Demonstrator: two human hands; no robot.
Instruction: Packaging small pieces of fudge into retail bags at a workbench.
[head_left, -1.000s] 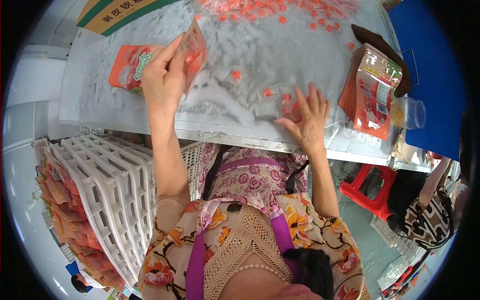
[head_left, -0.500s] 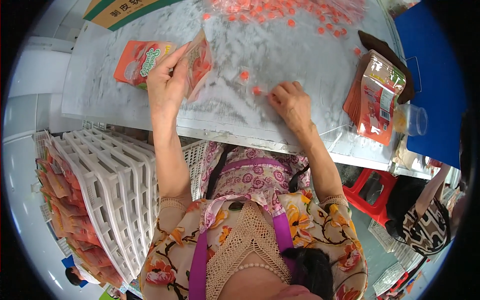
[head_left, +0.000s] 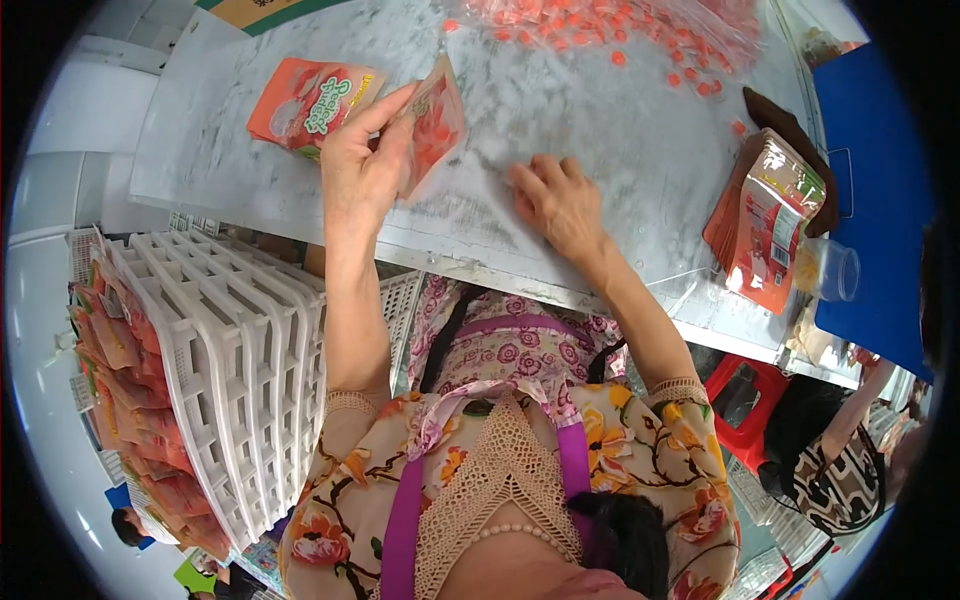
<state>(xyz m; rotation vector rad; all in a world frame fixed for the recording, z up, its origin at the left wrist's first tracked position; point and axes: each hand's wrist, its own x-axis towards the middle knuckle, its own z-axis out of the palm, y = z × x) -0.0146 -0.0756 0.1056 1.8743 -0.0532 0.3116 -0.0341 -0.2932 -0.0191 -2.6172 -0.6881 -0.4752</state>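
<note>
My left hand (head_left: 362,170) pinches the edge of a red, clear-fronted pouch (head_left: 438,132), held tilted above the grey table (head_left: 480,225). Orange-red pieces show through its front. Beside that hand lies a stack of flat red printed pouches (head_left: 300,105). To the right of the held pouch, my right hand (head_left: 562,205) is low over the tabletop with fingers curled. A bit of orange shows under its fingertips, seemingly a small wrapped candy mostly hidden by the hand. At the far side spreads a heap of small wrapped orange candies (head_left: 570,25).
On the right are another stack of red pouches (head_left: 765,225), a brown cloth (head_left: 785,120), a clear plastic cup (head_left: 835,270) and a blue panel (head_left: 875,150). White crates (head_left: 225,370) stand lower left, beside filled pouches (head_left: 130,400). A red stool (head_left: 745,400) is lower right.
My right hand has moved left toward the pouch. The two wrapped orange candies that lay beside it no longer show on the table. The view has shifted slightly.
</note>
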